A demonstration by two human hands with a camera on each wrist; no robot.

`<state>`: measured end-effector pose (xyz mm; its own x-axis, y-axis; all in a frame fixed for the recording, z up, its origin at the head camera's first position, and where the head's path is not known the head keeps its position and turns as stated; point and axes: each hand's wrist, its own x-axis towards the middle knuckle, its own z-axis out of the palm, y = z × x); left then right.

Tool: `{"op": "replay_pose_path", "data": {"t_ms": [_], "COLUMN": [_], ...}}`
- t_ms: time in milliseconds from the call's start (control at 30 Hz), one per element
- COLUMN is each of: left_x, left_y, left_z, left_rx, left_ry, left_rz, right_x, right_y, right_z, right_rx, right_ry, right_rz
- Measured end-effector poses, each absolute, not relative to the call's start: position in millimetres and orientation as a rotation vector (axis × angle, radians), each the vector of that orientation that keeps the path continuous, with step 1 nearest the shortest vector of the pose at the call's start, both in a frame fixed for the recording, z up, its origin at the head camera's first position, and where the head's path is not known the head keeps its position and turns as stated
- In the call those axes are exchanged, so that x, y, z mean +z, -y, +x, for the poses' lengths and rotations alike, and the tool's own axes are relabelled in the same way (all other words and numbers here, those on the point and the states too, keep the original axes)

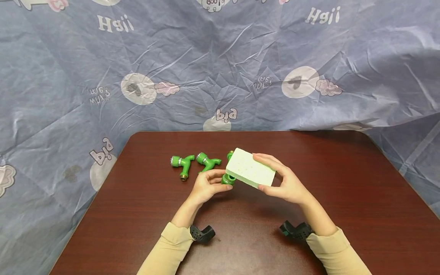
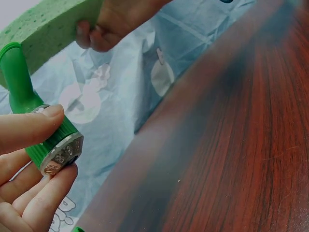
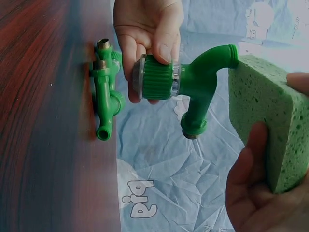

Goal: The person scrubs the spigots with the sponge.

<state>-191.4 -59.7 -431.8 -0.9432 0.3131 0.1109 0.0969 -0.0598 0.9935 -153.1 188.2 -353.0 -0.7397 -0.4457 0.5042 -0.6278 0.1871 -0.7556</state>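
Between thumb and fingers, my left hand [image 1: 205, 187] pinches a green plastic faucet [image 3: 200, 79] by its ribbed knob, holding it up above the table. My right hand [image 1: 287, 183] grips a light green sponge [image 1: 251, 168] by its long edges. In the right wrist view the sponge meets the end of the faucet's curved spout. From the head view, the sponge hides much of this faucet. Two more green faucets lie on the table beyond my left hand, one at the left [image 1: 183, 164] and one nearer the middle [image 1: 207, 161], partly behind the fingers.
The dark red wooden table [image 1: 343, 183] reaches back to a wrinkled blue printed cloth [image 1: 192, 76] hanging behind it. A black strap mount sits on the left wrist [image 1: 203, 233] and another on the right wrist [image 1: 296, 230].
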Motion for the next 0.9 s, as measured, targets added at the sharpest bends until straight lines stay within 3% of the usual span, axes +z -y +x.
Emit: {"op": "replay_pose_path", "data": {"t_ms": [200, 900], "left_x": [-431.9, -429.1], "left_y": [60.0, 59.9], "left_z": [-191.9, -191.6], "left_rx": [2.141, 2.323], "left_ry": [-2.052, -1.905], "left_rz": [0.422, 0.337], "right_x": [-353.6, -355.9], "right_y": [-189.6, -192.2], "right_z": [-155.3, -158.0], "right_rx": [1.576, 1.555], "right_ry": [2.246, 2.254], "right_rz": [0.922, 0.945]}}
